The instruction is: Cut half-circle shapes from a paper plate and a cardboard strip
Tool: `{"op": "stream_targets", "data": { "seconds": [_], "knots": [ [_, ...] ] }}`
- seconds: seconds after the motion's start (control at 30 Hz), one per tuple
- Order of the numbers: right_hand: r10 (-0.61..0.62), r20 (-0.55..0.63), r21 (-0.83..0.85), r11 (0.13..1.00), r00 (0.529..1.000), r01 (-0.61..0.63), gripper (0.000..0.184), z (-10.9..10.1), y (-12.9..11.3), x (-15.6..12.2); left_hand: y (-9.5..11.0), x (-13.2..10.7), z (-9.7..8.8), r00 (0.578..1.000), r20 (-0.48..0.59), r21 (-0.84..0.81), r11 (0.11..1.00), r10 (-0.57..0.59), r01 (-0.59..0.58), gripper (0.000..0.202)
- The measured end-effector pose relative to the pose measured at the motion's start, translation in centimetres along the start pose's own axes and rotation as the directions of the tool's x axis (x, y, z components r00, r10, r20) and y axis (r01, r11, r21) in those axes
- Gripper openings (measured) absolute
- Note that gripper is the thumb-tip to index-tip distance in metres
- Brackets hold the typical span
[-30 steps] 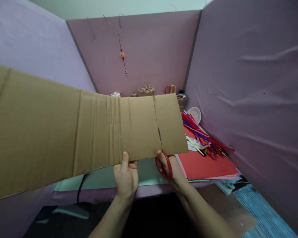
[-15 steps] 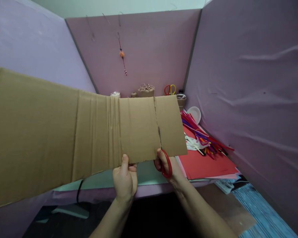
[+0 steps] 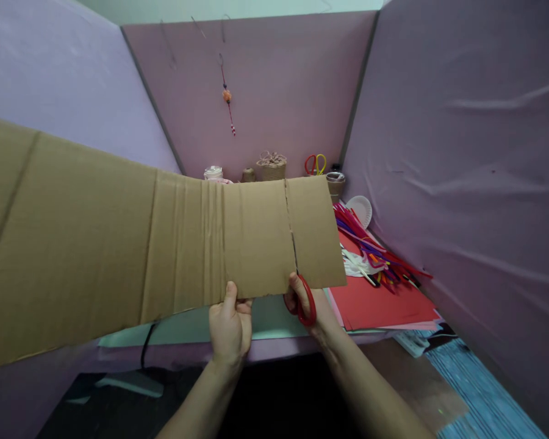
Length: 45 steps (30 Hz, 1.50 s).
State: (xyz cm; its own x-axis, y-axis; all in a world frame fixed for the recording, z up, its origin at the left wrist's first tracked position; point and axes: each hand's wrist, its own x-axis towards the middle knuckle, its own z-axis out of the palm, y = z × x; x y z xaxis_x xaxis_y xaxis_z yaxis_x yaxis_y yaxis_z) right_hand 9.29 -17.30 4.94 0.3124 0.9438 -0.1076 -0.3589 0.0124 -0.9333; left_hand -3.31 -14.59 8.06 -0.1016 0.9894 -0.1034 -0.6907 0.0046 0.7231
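Observation:
A long, creased sheet of brown cardboard point(image 3: 260, 238) is held up over the table, stretching from the left edge of the view to right of centre. My left hand point(image 3: 231, 326) pinches its lower edge, thumb in front and fingers behind. My right hand point(image 3: 304, 305) is closed around the red handles of a pair of scissors point(image 3: 307, 302) at that same edge, to the right. Their blades lie along a cut line that runs up the cardboard to its top edge, and a narrow dark gap shows just above the handles. Most of the blades is hidden.
Red paper sheets point(image 3: 379, 308) lie at the right with a bundle of pipe cleaners point(image 3: 370, 244) on top. Behind stand a paper plate point(image 3: 359, 211), a twine-wrapped pot point(image 3: 272, 168), a jar point(image 3: 213, 172) and red-and-yellow scissors handles point(image 3: 315, 164). A beaded string point(image 3: 227, 96) hangs on the back wall.
The cardboard's far left part has shifted a little to the right. The dark gap at the scissors looks narrower, the blades being closer together. Both hands keep almost the same places.

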Motion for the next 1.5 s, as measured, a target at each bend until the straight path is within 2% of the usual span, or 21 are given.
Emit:
{"op": "stream_targets", "data": {
  "seconds": [0.2,0.4,0.53,0.63,0.7,0.77,0.87,0.93,1.0,1.07,1.13,1.2,1.3,1.4,1.5],
  "knots": [
    [-0.040,0.026,0.083,0.996,0.999,0.038,0.052,0.1,0.3,0.4,0.1,0.1,-0.6,1.000,-0.029,0.026,1.000,-0.006,0.007,0.016],
    [-0.014,0.178,0.021,1.000,0.984,0.010,0.056,-0.2,0.3,-0.2,0.1,0.6,-0.9,1.000,-0.023,-0.053,0.999,-0.011,0.010,0.010],
    [0.052,0.191,0.019,0.998,0.980,-0.057,0.056,0.3,0.5,-1.4,0.0,1.1,-0.8,0.999,-0.036,-0.063,0.998,-0.003,0.001,0.009],
    [0.127,0.199,-0.011,0.992,0.972,-0.127,0.051,0.3,1.2,-3.3,0.5,1.9,-0.8,0.999,-0.033,-0.072,0.997,0.032,-0.035,0.008],
    [0.185,0.219,-0.036,0.983,0.958,-0.182,0.047,-0.5,1.4,-4.9,1.0,2.5,-0.7,0.998,-0.029,-0.077,0.995,0.055,-0.057,0.008],
    [0.212,0.288,-0.112,0.976,0.934,-0.187,0.044,-2.3,1.2,-6.4,1.4,3.0,-0.7,0.998,-0.017,-0.082,0.994,0.066,-0.068,0.011],
    [0.224,0.397,-0.265,0.956,0.890,-0.123,0.041,-5.9,-0.4,-8.1,1.6,3.4,-0.8,0.997,-0.010,-0.085,0.994,0.071,-0.071,0.013],
    [0.215,0.377,-0.297,0.949,0.901,-0.102,0.042,-8.0,-2.1,-8.3,1.6,3.6,-1.0,0.997,-0.017,-0.088,0.993,0.075,-0.076,0.013],
    [0.103,0.307,-0.306,0.952,0.946,-0.005,0.044,-9.4,-4.0,-7.6,1.4,3.6,-1.3,0.997,-0.012,-0.088,0.993,0.075,-0.075,0.015],
    [-0.109,0.136,-0.357,0.922,0.985,0.152,0.040,-9.9,-5.8,-5.8,1.3,3.5,-1.5,0.998,-0.001,-0.079,0.994,0.069,-0.069,0.018],
    [-0.296,-0.025,-0.422,0.869,0.955,0.259,0.034,-9.7,-7.1,-3.1,1.1,3.2,-1.8,0.999,0.002,-0.071,0.996,0.050,-0.049,0.020],
    [-0.365,-0.086,-0.415,0.859,0.927,0.300,0.030,-9.0,-7.8,-0.2,1.0,2.8,-2.0,1.000,-0.001,-0.068,0.998,0.018,-0.018,0.020],
    [-0.298,0.017,-0.254,0.922,0.954,0.293,0.033,-7.4,-8.1,3.2,1.1,2.1,-2.2,1.000,0.006,-0.064,0.998,-0.020,0.021,0.020],
    [-0.167,0.145,-0.054,0.983,0.975,0.176,0.035,-6.0,-7.8,4.7,1.5,1.5,-2.1,0.999,0.000,-0.077,0.996,-0.045,0.045,0.017],
    [-0.104,0.139,0.042,0.994,0.985,0.099,0.036,-5.4,-7.0,4.9,2.1,1.0,-1.7,0.994,-0.021,-0.100,0.990,-0.106,0.104,0.014]
  ]
}}
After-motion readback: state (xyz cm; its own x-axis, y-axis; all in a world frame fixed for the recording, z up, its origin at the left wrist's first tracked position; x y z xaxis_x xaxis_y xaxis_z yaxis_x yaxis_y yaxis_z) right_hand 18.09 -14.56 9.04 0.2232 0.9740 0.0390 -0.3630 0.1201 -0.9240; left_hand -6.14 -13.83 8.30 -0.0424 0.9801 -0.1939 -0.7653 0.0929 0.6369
